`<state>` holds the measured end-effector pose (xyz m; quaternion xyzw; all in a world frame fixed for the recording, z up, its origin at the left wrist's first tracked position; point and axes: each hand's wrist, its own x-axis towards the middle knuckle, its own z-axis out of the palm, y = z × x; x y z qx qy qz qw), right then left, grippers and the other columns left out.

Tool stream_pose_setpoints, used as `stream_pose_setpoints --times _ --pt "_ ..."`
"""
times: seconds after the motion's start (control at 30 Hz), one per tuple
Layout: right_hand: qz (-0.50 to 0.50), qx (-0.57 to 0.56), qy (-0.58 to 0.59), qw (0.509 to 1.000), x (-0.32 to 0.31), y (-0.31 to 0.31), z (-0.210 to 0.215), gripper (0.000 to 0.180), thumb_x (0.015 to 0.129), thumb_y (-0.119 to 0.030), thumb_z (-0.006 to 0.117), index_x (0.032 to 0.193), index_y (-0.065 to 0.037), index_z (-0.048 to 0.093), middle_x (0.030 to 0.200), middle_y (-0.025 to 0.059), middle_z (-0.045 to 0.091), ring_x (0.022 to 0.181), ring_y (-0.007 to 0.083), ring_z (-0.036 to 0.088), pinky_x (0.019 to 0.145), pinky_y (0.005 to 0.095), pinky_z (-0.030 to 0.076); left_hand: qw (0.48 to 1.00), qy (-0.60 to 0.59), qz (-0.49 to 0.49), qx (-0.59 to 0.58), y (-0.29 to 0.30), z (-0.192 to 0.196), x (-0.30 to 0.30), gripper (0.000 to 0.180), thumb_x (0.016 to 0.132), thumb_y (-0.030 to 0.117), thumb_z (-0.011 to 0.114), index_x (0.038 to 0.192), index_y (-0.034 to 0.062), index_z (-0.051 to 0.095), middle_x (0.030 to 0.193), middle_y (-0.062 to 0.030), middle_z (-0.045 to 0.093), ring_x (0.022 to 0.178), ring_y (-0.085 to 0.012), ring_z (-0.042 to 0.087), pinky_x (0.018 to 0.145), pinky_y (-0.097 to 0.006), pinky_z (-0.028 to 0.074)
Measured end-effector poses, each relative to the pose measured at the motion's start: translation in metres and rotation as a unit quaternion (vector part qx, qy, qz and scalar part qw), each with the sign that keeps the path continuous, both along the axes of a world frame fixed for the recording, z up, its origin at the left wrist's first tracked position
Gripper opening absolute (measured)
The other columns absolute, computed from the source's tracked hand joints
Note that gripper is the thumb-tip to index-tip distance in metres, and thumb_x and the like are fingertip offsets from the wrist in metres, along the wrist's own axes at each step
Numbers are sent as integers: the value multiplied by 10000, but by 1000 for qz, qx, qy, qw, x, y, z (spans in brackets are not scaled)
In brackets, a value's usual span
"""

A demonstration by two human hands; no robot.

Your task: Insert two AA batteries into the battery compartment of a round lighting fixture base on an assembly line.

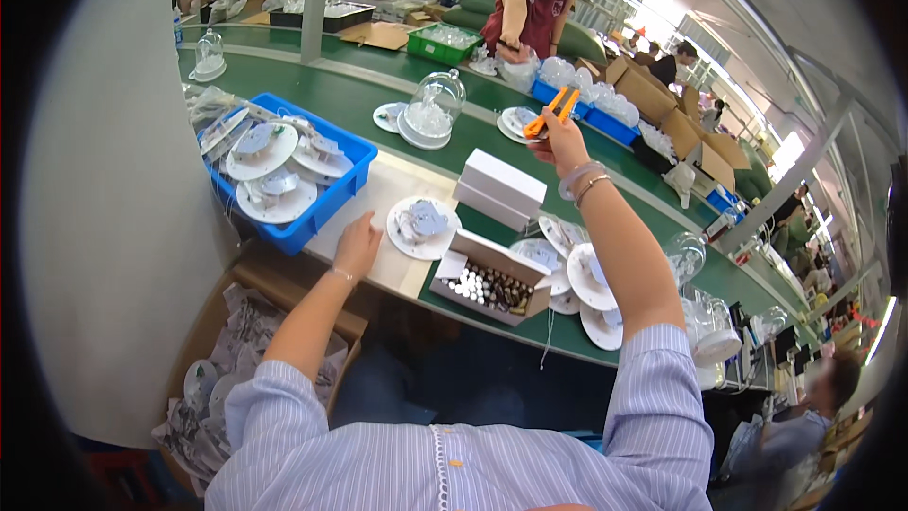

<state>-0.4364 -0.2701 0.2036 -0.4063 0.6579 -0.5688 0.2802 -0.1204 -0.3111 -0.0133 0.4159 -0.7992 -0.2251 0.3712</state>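
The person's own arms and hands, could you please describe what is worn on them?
Both arms wear light blue finely striped sleeves pushed up above the elbow, leaving the forearms bare. The left hand has a thin pale bracelet at the wrist. The right hand has two at the wrist: a wider translucent bangle and a thin band. No gloves.

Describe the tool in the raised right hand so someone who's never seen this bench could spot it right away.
Start at the long green conveyor belt that crosses the bench. Above its near edge, the right hand is lifted over two stacked white boxes, pinching an orange-handled tool. It is the only orange item among white discs and clear domes, with two slim handles spreading upward.
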Motion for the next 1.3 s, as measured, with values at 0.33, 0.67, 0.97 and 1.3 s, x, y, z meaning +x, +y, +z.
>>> stream_pose_setpoints --times 0.33,0.67,0.97,1.3 --pt "-29 -217 -297 929 -86 -141 -16 210 867 -245 529 949 -52 530 781 90 609 600 146 563 528 278 473 996 -12 16 -88 6 -8 0 234 816 157 549 1016 40 519 860 -111 566 833 -303 518 739 -399 409" --pt "-82 -188 -269 941 -91 -182 -28 201 859 -187 552 979 -26 537 838 104 605 660 185 581 610 332 517 995 6 25 -91 3 -10 0 215 796 130 575 985 37 527 819 -102 568 778 -275 537 690 -381 419" --pt "-9 -60 -157 986 -45 -116 -14 243 803 -145 585 995 -9 522 950 127 608 717 177 558 611 287 485 994 17 18 -103 2 -18 2 203 818 143 550 991 40 527 855 -112 558 813 -304 516 716 -395 413" --pt "269 -102 3 958 117 198 -18 583 824 -40 550 1316 -33 239 925 98 565 753 93 511 656 215 438 950 -196 174 167 -13 14 -50 536 731 373 661 1088 -8 540 1066 -169 547 959 -321 542 846 -365 429"
